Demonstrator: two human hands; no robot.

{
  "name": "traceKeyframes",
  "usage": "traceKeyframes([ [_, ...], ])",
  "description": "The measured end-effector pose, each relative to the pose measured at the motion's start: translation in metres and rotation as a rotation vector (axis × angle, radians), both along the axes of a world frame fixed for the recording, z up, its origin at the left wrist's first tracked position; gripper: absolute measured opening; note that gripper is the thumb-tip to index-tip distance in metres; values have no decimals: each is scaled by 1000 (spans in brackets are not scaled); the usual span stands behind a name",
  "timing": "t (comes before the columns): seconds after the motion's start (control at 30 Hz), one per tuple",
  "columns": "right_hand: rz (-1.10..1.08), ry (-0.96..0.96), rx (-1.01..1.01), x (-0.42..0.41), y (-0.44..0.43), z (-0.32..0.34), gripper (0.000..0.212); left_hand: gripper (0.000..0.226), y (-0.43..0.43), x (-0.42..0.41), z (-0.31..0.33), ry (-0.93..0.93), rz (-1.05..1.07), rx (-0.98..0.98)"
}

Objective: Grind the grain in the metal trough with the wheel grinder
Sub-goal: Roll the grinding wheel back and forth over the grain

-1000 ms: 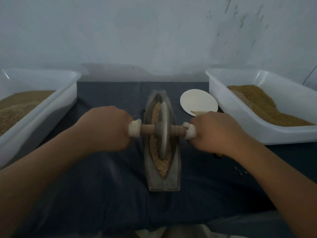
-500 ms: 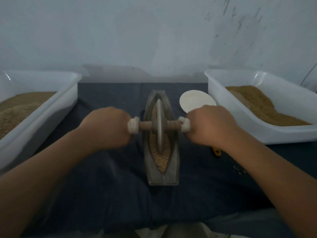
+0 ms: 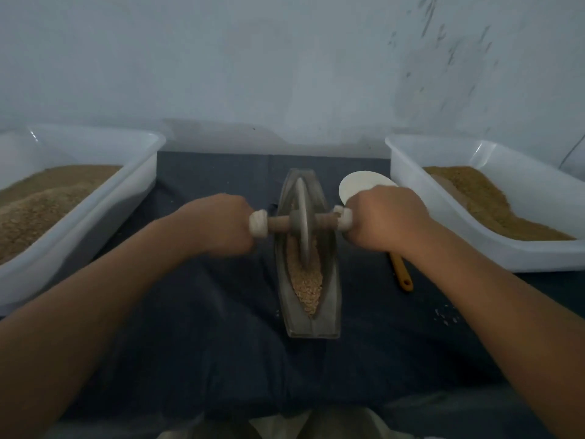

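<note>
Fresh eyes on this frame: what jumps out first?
Dead centre, a wheel grinder stands in the grain of a boat-shaped metal trough, with the left hand and right hand gripping its axle ends. A left tub and a right tub, white and part-filled with brown granules, flank it.

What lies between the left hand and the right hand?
In the head view, the wheel grinder, its wheel standing in the metal trough on the grain.

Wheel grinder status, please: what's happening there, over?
Left hand and right hand grip wheel grinder handles. Wheel upright in metal trough, on grain. Yellow handle beside trough, apart.
</note>
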State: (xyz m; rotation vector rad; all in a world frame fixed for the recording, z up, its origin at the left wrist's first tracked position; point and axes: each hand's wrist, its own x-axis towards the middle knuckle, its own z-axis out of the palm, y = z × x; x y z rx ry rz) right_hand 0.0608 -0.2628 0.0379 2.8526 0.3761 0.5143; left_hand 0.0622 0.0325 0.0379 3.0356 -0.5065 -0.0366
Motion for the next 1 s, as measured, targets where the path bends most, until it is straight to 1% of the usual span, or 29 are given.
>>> traceKeyframes([
  [0.07,99,-10,20,-36,-11,-6,33,22,12,-26,-3,26,-63,-7],
  [0.13,151,-15,37,-58,-17,-8,29,23,18,-39,-6,-25,-99,6],
  [0.2,103,-32,19,-52,-17,-14,28,26,14,-32,-6,-96,-102,55],
  [0.27,5,-14,48,-25,-10,-18,32,25,3,-9,0,-167,-71,99],
  [0.4,-137,-87,153,28,7,-12,56,27,-19,37,12,-263,66,86],
  [0.43,-160,-76,164,33,9,-10,55,28,-23,41,14,-266,78,78],
  [0.5,-179,-23,156,33,8,-9,44,28,-25,35,17,-243,69,74],
  [0.57,-137,31,166,17,1,-14,35,25,-19,16,18,-187,14,90],
  [0.6,-97,34,178,1,-4,-19,34,23,-14,3,18,-158,-22,106],
  [0.63,-53,-4,185,-18,-8,-24,35,22,-8,-9,15,-152,-60,123],
  [0.7,21,-113,192,-56,-15,-31,36,22,3,-32,10,-231,-129,143],
  [0.77,40,-101,201,-70,-21,-36,35,23,7,-38,6,-308,-163,145],
  [0.8,28,-77,207,-65,-23,-39,35,24,4,-33,7,-306,-158,151],
  [0.87,-32,-60,191,-41,-18,-38,36,24,-6,-10,10,-245,-106,148],
  [0.97,-93,-148,151,15,0,-22,36,28,-18,38,18,-180,36,103],
  [1.0,-120,-137,147,30,4,-14,34,30,-19,48,18,-178,68,91],
])
